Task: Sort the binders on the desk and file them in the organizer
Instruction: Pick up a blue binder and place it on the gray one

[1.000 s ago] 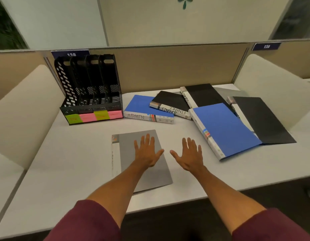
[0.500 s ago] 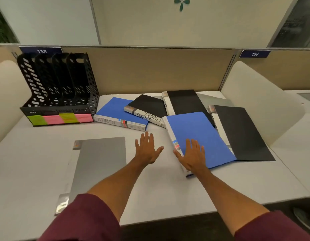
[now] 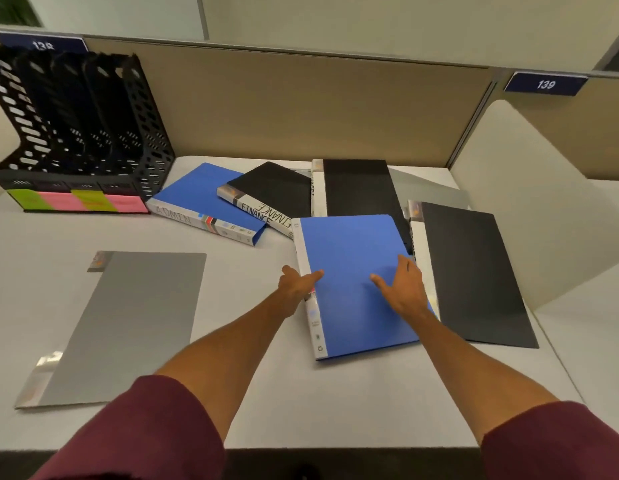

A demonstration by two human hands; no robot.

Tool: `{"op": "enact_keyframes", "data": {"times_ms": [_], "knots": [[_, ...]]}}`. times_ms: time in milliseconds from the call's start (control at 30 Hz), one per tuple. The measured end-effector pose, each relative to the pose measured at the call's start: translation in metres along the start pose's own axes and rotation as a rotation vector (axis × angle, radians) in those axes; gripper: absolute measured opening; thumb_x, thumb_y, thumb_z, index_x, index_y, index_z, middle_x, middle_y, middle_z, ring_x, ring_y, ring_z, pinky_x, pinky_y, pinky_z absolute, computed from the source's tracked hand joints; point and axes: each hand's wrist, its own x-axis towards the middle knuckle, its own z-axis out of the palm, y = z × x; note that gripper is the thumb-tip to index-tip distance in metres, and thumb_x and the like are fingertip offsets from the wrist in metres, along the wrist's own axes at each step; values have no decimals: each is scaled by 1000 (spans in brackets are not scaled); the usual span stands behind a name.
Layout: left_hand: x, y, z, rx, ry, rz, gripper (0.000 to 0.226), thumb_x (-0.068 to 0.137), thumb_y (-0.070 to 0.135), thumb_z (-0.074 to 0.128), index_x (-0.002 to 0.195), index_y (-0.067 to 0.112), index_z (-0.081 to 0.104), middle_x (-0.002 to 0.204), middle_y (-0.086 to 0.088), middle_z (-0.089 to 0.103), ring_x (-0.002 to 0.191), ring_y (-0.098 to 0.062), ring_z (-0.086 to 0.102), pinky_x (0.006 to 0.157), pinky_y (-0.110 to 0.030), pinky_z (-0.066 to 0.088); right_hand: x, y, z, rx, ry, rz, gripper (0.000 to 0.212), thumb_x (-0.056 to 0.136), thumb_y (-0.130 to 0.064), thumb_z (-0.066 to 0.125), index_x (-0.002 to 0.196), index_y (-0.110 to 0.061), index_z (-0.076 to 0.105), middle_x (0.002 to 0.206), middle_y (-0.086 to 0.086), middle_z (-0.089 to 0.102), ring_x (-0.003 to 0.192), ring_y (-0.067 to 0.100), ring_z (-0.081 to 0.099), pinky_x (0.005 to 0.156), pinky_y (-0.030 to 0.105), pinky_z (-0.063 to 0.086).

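A blue binder (image 3: 353, 268) with a white spine lies flat on the desk, right of centre. My left hand (image 3: 298, 285) grips its spine edge, thumb on the cover. On the cover's right side my right hand (image 3: 403, 287) rests flat with fingers spread. The black slotted organizer (image 3: 76, 133), with green and pink labels on its front, stands at the back left, and its slots look empty. Beside it lie a blue binder marked ADMIN (image 3: 204, 199), a black one marked FINANCE (image 3: 273, 190) and another black binder (image 3: 360, 187).
A grey folder (image 3: 128, 323) lies flat at the front left. A black folder (image 3: 474, 271) lies at the right, close to the white side divider (image 3: 530, 216). Another grey folder (image 3: 429, 192) shows under the back pile. A tan partition closes off the back.
Both hands moved from the grey folder rightward onto the front blue binder. The left hand has reached its spine. The binder has turned straighter, and my view shifted right.
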Motion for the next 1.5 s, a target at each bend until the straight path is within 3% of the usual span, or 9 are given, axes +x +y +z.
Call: {"op": "enact_keyframes", "data": {"times_ms": [133, 300, 467, 733, 867, 1100, 1300, 1400, 1500], "knots": [[10, -9, 14, -152, -30, -32, 69, 86, 37, 68, 135, 6, 32, 134, -14, 47, 112, -27, 54, 92, -40, 47, 18, 16, -2, -10, -72, 30, 94, 82, -52, 66, 149, -7, 20, 153, 14, 28, 141, 33, 25, 111, 48, 29], [12, -15, 19, -282, -40, -47, 43, 92, 25, 63, 125, 8, 42, 117, -12, 58, 81, -17, 57, 76, -36, 47, 33, 24, -5, -111, -124, 87, 104, 73, -62, 70, 149, -14, 18, 153, 12, 27, 140, 35, 24, 109, 52, 29], [13, -21, 11, -329, -63, -46, 35, 93, 18, 61, 123, 7, 46, 106, -11, 57, 79, -19, 58, 75, -39, 48, 37, 16, -10, -55, -122, 207, 109, 64, -56, 81, 148, -23, 21, 148, 13, 31, 136, 36, 27, 107, 53, 29], [12, -34, -42, -365, -106, 18, 31, 91, 16, 62, 118, 5, 53, 104, -11, 65, 81, -21, 65, 69, -35, 53, 20, -5, -6, 533, -44, 261, 100, 62, -20, 90, 142, -15, 29, 139, 14, 43, 118, 34, 51, 95, 47, 47], [8, -30, -83, -346, -112, 78, 34, 92, 20, 61, 121, 6, 53, 110, -10, 65, 87, -24, 66, 66, -33, 55, 6, -28, 3, 656, -66, 261, 77, 67, -28, 87, 129, -15, 43, 128, 10, 56, 101, 28, 60, 89, 47, 54], [-9, -26, -154, -294, -111, 131, 33, 88, 22, 67, 115, 11, 53, 107, -8, 68, 80, -22, 70, 59, -31, 56, -32, -75, 38, 724, -83, 266, 82, 74, -31, 81, 140, -21, 34, 134, 8, 52, 113, 32, 57, 96, 52, 50], [-37, -20, -210, -235, -88, 274, 44, 78, 30, 77, 111, 16, 51, 103, -7, 69, 76, -19, 72, 53, -25, 56, -56, -119, 60, 801, -18, 293, 74, 75, -30, 81, 134, -15, 39, 130, 10, 55, 105, 31, 60, 90, 48, 52], [-61, -7, -230, -269, -102, 365, 51, 74, 30, 80, 113, 16, 52, 105, -6, 68, 78, -19, 72, 56, -28, 58, -65, -138, 62, 879, -35, 314, 71, 74, -33, 81, 133, -16, 44, 124, 9, 60, 98, 28, 63, 77, 42, 53], [-93, 3, -237, -296, -34, 490, 53, 71, 31, 82, 111, 21, 50, 102, 0, 63, 78, -16, 71, 58, -23, 57, -71, -154, 63, 948, -84, 301, 62, 75, -32, 79, 128, -16, 52, 120, 9, 64, 100, 28, 64, 83, 43, 52]]}}
